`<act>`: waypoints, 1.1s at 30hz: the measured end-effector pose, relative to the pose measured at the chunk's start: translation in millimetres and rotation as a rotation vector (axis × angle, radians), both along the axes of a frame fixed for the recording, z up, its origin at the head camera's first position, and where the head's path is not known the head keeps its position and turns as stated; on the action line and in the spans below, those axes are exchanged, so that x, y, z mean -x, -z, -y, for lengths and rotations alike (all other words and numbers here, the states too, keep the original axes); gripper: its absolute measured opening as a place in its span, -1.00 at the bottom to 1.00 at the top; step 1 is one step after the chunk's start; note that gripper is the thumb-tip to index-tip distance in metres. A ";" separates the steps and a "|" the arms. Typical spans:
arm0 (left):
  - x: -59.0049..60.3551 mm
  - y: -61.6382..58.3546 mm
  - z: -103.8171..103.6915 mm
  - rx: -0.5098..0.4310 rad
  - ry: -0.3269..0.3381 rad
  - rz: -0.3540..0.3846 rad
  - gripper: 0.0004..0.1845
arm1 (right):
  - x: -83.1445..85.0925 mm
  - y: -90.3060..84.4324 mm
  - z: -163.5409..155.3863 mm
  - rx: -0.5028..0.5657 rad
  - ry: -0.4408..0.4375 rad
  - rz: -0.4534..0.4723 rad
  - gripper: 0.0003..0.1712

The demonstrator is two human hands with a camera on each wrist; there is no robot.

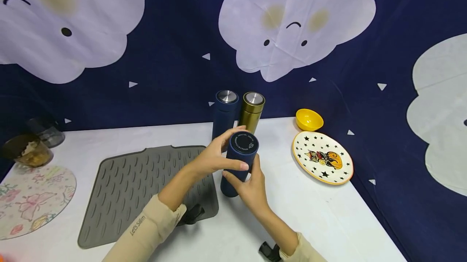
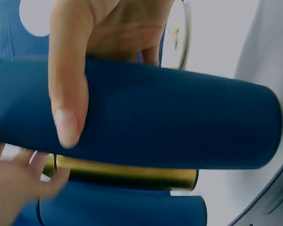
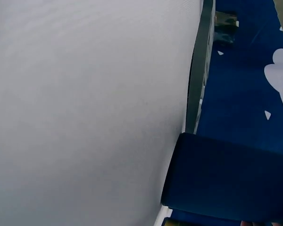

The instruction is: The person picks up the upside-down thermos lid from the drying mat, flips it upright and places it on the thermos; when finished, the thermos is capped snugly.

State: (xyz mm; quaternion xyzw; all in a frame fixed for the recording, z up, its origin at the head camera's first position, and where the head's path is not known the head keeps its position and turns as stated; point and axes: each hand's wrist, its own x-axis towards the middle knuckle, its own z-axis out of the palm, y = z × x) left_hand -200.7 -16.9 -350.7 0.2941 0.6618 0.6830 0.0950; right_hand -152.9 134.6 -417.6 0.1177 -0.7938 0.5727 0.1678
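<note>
At ten o'clock on the white table, a brown glass bowl holds something pale; the yellow bowl at one o'clock looks bare inside. The dark blue flask stands at centre, tilted, its base beside the grey mat. The left hand wraps its upper body from nine o'clock; the right hand grasps it from five o'clock.

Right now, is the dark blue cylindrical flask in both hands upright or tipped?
Tipped slightly: the dark blue cylindrical flask leans top toward the camera, base on the white table, gripped by left hand and right hand.
</note>
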 end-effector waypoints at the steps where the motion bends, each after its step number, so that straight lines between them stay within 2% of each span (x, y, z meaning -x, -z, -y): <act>1: -1.7 0.2 -1.1 0.039 -0.047 -0.031 -0.05 | 0.0 0.0 0.3 -0.001 0.001 -0.006 -0.14; 5: -8.4 2.6 -10.6 0.122 -0.285 -0.164 0.03 | 0.2 -0.9 1.8 -0.015 0.001 -0.007 -0.20; 7: -9.5 4.7 -13.2 0.105 -0.351 -0.208 0.05 | 0.2 -1.2 2.3 -0.019 0.004 0.001 -0.20; 9: -9.4 6.2 -11.6 0.064 -0.336 -0.218 0.02 | -0.3 -1.4 2.7 -0.021 0.006 0.006 -0.18; 11: -8.5 7.9 -8.3 0.002 -0.239 -0.201 -0.09 | -0.7 -1.5 3.0 -0.017 0.011 0.012 -0.15; 13: -8.5 8.1 -5.7 -0.045 -0.127 -0.150 -0.15 | -0.9 -1.2 2.5 -0.019 0.019 0.011 -0.15; 14: -9.1 8.0 -5.5 -0.052 -0.097 -0.121 -0.17 | -0.6 -1.2 2.4 -0.021 0.020 0.008 -0.16; 15: -9.9 8.1 -6.6 -0.044 -0.096 -0.106 -0.17 | -0.3 -1.2 2.1 -0.022 0.024 0.011 -0.17; 16: -10.6 8.1 -8.6 -0.029 -0.123 -0.111 -0.17 | 0.0 -1.2 2.1 -0.022 0.030 0.012 -0.20; 19: -12.5 6.8 -15.0 0.032 -0.282 -0.161 -0.16 | 0.6 -0.6 1.9 -0.025 0.029 0.009 -0.21; 21: -12.1 6.3 -16.2 0.056 -0.355 -0.198 -0.19 | 0.2 -0.4 2.5 -0.022 0.024 0.011 -0.21; 23: -10.2 6.3 -13.4 0.047 -0.335 -0.208 -0.20 | -0.6 0.0 3.0 -0.018 0.022 0.012 -0.18; 27: -7.6 6.3 -4.3 -0.008 -0.158 -0.121 -0.10 | -2.2 0.4 3.4 -0.014 0.030 0.011 -0.17; 28: -8.3 6.0 -4.4 -0.003 -0.136 -0.100 -0.08 | -2.2 0.1 3.6 -0.008 0.033 0.016 -0.16; 30: -11.3 5.8 -9.8 0.016 -0.158 -0.088 -0.06 | -1.7 -0.7 3.6 -0.005 0.026 0.008 -0.20; 33: -14.7 6.5 -24.6 0.062 -0.307 -0.118 -0.12 | -0.5 -1.7 2.8 -0.019 0.026 0.023 -0.28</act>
